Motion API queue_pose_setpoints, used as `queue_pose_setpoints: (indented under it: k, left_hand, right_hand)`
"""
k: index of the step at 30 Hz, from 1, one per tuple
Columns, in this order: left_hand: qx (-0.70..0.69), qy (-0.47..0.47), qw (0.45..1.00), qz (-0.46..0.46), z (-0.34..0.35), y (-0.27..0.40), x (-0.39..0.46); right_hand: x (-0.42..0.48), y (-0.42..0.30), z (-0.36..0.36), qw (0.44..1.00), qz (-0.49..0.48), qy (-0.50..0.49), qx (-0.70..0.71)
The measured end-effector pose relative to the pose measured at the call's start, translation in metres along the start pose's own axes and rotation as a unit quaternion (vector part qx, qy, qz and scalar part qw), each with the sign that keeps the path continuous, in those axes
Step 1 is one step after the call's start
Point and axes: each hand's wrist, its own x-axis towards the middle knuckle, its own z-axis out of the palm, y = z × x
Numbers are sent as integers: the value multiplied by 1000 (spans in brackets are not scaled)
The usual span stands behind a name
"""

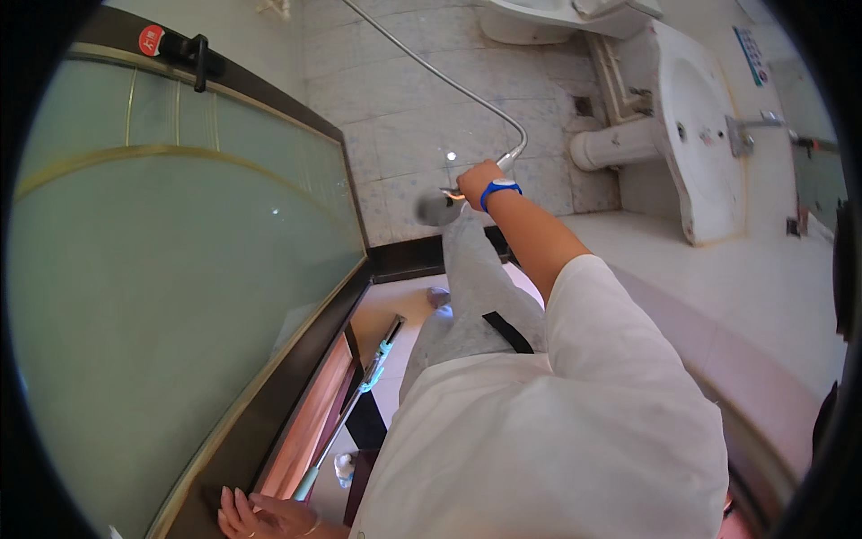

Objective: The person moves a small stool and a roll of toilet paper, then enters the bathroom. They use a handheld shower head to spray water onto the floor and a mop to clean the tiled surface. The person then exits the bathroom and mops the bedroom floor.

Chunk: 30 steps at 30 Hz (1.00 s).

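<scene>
My right hand, with a blue band on its wrist, is closed around the chrome handle of a handheld shower head. The round grey head points left over the tiled floor and looks blurred. From the handle's other end a metal shower hose curves up and out of the top of the view. At the lower left, my left hand holds the edge of a dark-framed frosted glass door, fingers on the frame. Part of that hand is cut off by the lower edge.
A black lever handle juts from the door. On the right stands a white pedestal washbasin; a toilet is at the top. A dark threshold crosses the doorway by my legs. A flat mop leans behind the door.
</scene>
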Motion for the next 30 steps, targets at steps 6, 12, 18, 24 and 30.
queue_pose_setpoints:
  k: [6, 12, 18, 24, 30]
  left_hand:
    - [-158, -151, 933, -287, 67, 105, 23]
    - [-198, -244, 930, -191, 132, 159, 114]
    - [-229, -215, 946, -79, 240, 178, 236]
    - [-142, -203, 965, 86, 349, 169, 329]
    - [-109, -229, 957, 143, 428, 142, 351]
  right_hand:
    - [59, 17, -21, 996, -89, 1, 9]
    - [91, 52, -61, 985, -156, 31, 65]
    - [117, 84, -73, 989, -112, 5, 96]
    - [115, 97, -91, 987, -93, 16, 132]
    - [112, 99, -101, 983, -15, 41, 177]
